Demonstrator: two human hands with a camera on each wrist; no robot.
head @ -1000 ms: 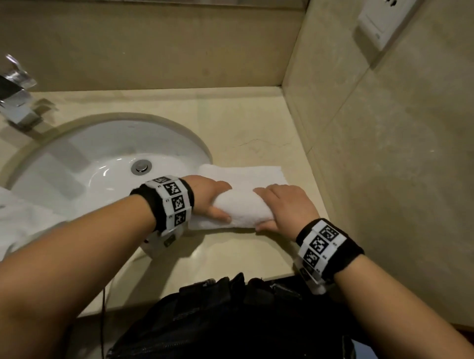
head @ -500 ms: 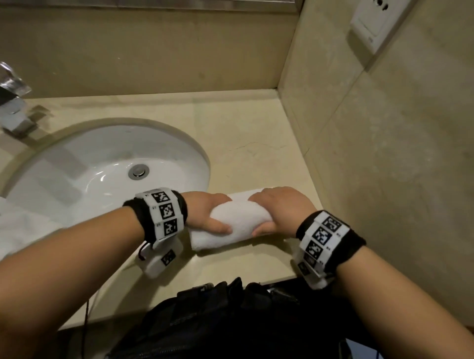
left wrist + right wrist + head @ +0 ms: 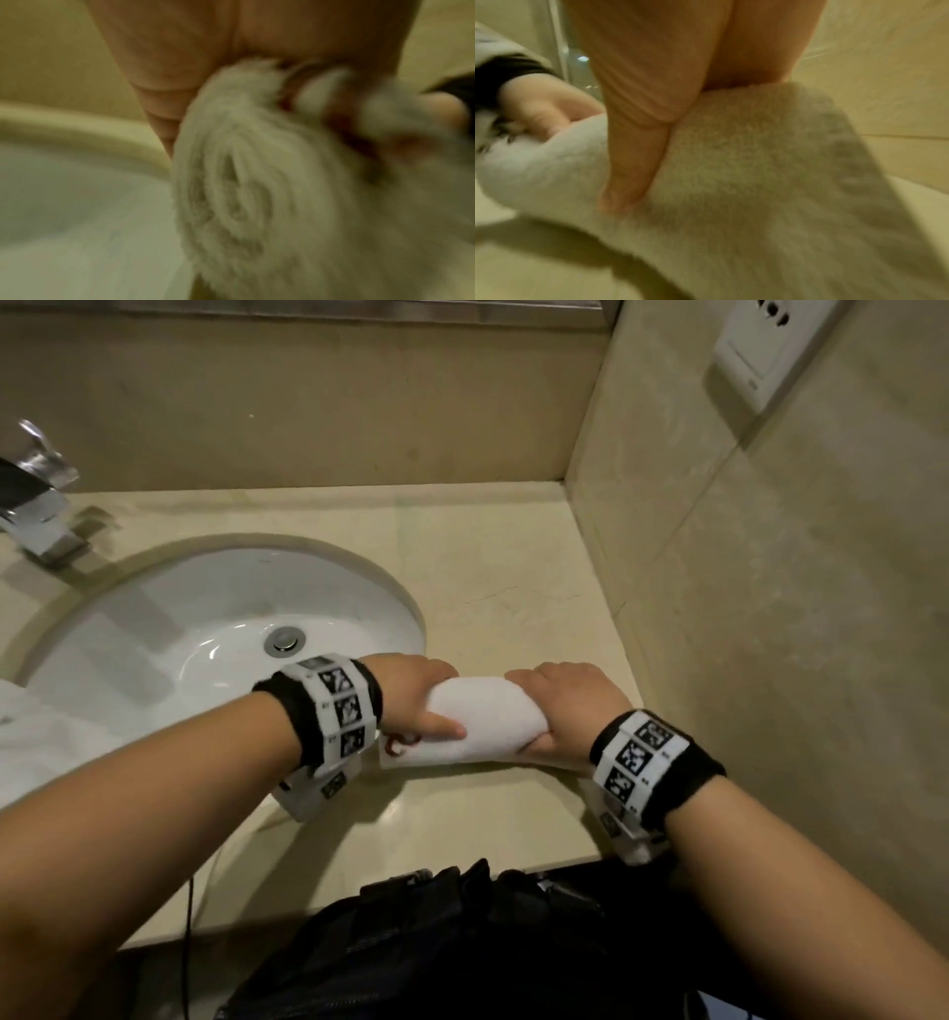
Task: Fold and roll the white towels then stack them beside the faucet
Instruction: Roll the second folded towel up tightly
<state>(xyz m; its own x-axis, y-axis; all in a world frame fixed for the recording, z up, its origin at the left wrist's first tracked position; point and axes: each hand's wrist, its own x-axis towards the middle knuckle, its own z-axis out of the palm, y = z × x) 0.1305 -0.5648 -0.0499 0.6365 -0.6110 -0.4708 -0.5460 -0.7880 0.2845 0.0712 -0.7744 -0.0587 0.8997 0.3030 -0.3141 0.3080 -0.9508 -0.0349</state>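
Bare counter (image 3: 477,546) stretches toward 12 o'clock, open as far as the back wall (image 3: 308,403). At 3 o'clock the side wall (image 3: 770,660) stands near. The sink (image 3: 154,629) dips at 10 o'clock, the faucet (image 3: 36,505) beyond it.

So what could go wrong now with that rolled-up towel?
The rolled towel could spring open if either the left hand or right hand lets go; a loose flap shows under its near side. It also lies close to the sink, so carried toward the faucet, it might slip into the basin.
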